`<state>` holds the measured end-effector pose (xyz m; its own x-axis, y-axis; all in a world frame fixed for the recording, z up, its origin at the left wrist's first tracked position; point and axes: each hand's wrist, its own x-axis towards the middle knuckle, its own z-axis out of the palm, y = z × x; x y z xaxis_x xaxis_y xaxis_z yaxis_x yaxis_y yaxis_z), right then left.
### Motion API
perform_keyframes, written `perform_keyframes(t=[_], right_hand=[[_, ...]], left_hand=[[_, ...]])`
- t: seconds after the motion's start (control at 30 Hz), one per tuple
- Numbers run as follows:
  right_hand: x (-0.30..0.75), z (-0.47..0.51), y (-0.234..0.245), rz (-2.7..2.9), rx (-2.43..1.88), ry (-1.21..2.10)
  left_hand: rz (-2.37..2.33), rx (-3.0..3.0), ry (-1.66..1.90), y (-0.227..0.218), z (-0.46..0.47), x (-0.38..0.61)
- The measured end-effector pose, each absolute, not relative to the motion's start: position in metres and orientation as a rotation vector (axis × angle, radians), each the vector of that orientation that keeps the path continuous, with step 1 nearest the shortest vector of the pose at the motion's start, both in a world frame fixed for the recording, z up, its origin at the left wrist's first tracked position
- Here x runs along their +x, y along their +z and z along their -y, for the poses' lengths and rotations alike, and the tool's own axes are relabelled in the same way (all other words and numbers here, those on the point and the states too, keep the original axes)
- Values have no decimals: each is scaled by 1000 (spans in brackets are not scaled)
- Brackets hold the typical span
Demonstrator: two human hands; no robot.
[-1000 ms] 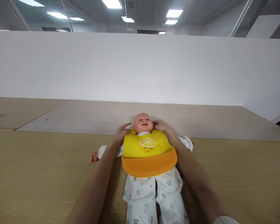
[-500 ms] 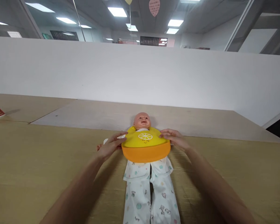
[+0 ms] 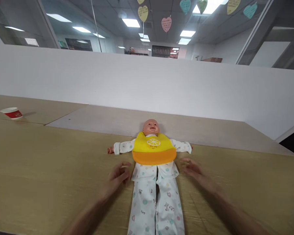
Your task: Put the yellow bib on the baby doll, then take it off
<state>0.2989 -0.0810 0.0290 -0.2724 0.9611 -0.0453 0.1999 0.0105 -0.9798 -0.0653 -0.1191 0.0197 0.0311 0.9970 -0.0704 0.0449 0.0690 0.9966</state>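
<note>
A baby doll [image 3: 150,127] lies on its back on the table, arms stretched out sideways, dressed in white patterned pajamas [image 3: 144,199]. Over its chest is a yellow bib [image 3: 143,145] with a citrus-slice print and an orange catch pocket [image 3: 154,157]. My left hand [image 3: 121,174] is beside the doll's hip on the left, apart from the bib, its fingers loosely curled and a little blurred, with nothing in them. On the other side, my right hand [image 3: 192,168] hovers near the doll's waist, empty, fingers extended and smeared by motion.
A red and white paper cup [image 3: 12,113] stands on the table at the far left. Behind the tan table covering [image 3: 63,169] rises a white partition wall [image 3: 137,81] with glass above it. Heart-shaped paper notes [image 3: 166,23] are on the glass.
Both my hands have let go of the bib's sides and drawn back toward me, down beside the doll's hips. The doll's sleeves now show. The view has shifted slightly left.
</note>
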Motion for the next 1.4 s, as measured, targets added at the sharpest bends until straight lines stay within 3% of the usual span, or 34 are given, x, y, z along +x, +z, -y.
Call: perform_keyframes(t=[0.23, 0.43, 0.6, 0.73, 1.1, 1.4], right_hand=[[272, 142, -32, 1571, -1246, 1056], [244, 147, -26, 1525, -1246, 1029], [254, 89, -15, 1349, -1373, 885], [243, 65, -2, 1375, -1271, 1017], [197, 83, -9, 1576, -1110, 1013], [189, 101, -11, 1628, -1187, 901]], left_hand=[[-1471, 1178, 1249, 0, 144, -41], [-1410, 1121, 1286, -13, 161, -29], [-1452, 1008, 1217, 5, 124, -36], [-1291, 1134, 1224, 15, 91, -32], [-1238, 1131, 1410, -1, 59, -22], [-1194, 1133, 1347, 3, 73, -39]])
